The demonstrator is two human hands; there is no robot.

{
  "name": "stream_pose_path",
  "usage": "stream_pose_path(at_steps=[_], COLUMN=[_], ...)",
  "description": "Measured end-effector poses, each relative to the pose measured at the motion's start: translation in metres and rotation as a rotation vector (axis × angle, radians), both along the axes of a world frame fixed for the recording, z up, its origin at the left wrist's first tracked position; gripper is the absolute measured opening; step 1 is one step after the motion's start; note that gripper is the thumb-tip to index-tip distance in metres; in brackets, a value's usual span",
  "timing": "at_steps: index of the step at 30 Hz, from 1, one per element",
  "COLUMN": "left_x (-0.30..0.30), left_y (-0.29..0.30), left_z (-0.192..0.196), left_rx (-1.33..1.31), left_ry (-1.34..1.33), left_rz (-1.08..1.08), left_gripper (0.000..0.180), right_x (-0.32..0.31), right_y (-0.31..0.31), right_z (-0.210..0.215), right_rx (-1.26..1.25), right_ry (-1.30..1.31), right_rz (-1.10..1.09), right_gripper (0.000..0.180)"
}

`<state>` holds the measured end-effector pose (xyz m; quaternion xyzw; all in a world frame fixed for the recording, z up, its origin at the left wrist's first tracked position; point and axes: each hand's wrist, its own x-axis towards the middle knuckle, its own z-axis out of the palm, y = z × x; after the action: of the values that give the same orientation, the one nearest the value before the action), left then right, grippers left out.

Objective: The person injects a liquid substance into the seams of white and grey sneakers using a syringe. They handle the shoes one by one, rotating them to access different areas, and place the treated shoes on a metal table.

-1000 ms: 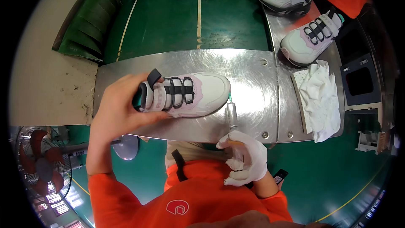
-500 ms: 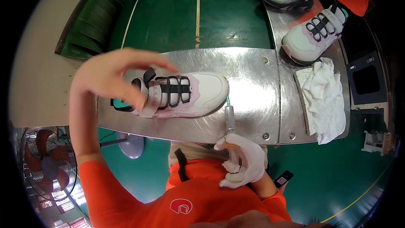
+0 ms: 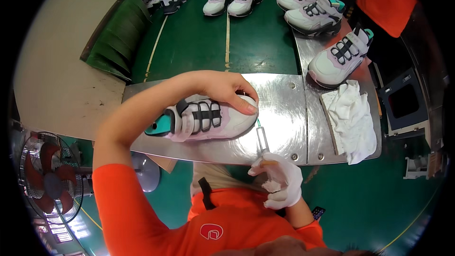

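Observation:
A white and pink sneaker with black elastic laces lies on the metal plate in front of me, its toe to the right and its teal-lined collar to the left. My left hand is bare and grips the toe, thumb on top and fingers over the far side, where their tips are hidden. My right hand, in a white glove, is closed around a clear syringe. The syringe's green tip meets the edge of the toe near the sole; whether it touches cannot be made out.
At the right lies a crumpled white cloth on a flat board. Behind it stands another sneaker. More sneakers stand at the back right and on the green conveyor belt. A fan is at the lower left.
My left hand has moved right from above the sneaker's heel and strap and has taken hold of the toe. The right hand keeps the syringe at the toe. The whole view has shifted slightly.

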<state>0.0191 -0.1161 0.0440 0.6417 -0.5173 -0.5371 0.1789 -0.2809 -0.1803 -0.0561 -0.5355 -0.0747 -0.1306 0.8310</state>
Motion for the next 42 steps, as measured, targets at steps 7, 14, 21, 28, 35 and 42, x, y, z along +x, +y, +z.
stream_pose_path(at_steps=[7,14,21,28,35,42], left_x=[-0.029,-0.055,-0.050,-0.041,-0.030,-0.024], left_y=[0.052,0.089,0.101,0.112,0.124,0.123], left_z=[0.067,0.045,0.018,0.007,-0.012,-0.027], left_rx=[-0.484,-0.926,-1.099,-1.109,-1.134,-1.124], left_ry=[0.104,0.292,0.364,0.357,0.419,0.463], left_rz=[0.222,0.607,0.691,0.846,1.004,1.203], left_gripper=[0.042,0.060,0.051,0.058,0.054,0.048], right_x=[0.000,0.028,0.047,0.074,0.082,0.087], right_y=[-0.016,-0.049,-0.041,-0.042,-0.039,-0.041], right_z=[0.062,0.142,0.164,0.139,0.117,0.068], right_rx=[0.111,-0.037,-0.052,0.056,0.121,0.175], right_ry=[-0.216,-0.180,-0.027,-0.134,0.002,-0.010], right_rz=[0.184,0.485,0.371,0.447,0.384,0.319], right_gripper=[0.096,0.110,0.095,0.113,0.108,0.104])
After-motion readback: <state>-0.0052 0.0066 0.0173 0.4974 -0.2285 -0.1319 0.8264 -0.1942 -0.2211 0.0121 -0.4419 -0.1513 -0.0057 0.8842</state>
